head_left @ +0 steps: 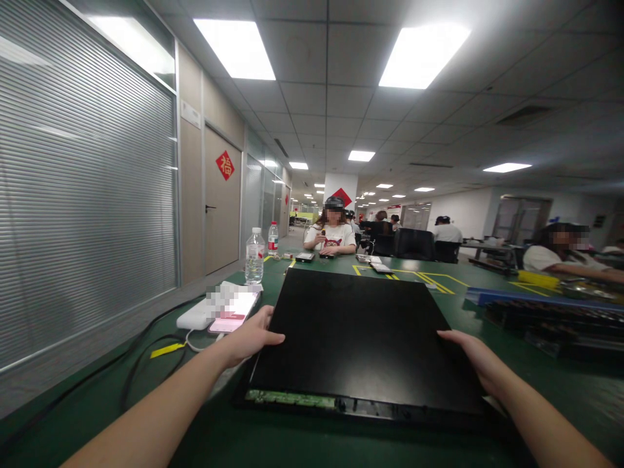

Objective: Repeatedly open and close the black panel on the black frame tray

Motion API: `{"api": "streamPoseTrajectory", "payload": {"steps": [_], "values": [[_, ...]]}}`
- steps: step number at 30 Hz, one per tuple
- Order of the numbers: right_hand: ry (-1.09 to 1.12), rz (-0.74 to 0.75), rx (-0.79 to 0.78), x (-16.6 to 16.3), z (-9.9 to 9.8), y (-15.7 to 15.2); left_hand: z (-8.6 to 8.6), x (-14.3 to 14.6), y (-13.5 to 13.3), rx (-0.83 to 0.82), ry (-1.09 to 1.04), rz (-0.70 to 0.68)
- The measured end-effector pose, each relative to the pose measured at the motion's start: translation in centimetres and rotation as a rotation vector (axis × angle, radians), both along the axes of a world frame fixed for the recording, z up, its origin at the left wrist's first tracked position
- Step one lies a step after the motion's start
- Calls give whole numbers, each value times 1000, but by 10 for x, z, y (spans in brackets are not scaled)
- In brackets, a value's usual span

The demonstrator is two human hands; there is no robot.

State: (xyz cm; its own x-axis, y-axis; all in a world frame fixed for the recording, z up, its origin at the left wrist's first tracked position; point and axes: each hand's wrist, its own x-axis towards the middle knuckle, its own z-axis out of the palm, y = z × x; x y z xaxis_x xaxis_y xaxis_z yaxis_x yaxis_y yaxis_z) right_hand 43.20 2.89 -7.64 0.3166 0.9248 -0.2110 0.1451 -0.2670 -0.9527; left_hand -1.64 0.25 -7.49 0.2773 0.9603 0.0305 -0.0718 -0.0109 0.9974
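A large flat black display panel (355, 331) lies before me, a green circuit board strip (292, 398) showing along its near edge. My left hand (253, 335) grips the panel's left side, thumb on the top face and the other fingers partly hidden beyond the edge. On the right side my right hand (480, 364) holds the same panel, its thumb over the edge and its fingers mostly hidden underneath. Something dark and flat sits under the panel; I cannot tell whether the two touch.
Left on the green table (205, 422) are a phone (238, 309), a white device (195, 315), a black cable (121, 341) and a water bottle (254, 257). Dark racks (550, 318) stand at right. A person (331, 227) sits across, another (560, 250) at far right.
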Motion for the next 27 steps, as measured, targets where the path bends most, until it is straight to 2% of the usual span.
{"api": "streamPoseTrajectory", "payload": {"steps": [8,12,21,27], "values": [[36,67,37,4,-5,0,-2,-2,2,2,25,0],[-10,30,59,3,-5,2,-1,-2,2,-2,29,1],[13,32,62,1,1,-3,-5,-2,3,23,5,6],[172,124,19,-13,15,-17,0,0,1,12,-4,52]]}}
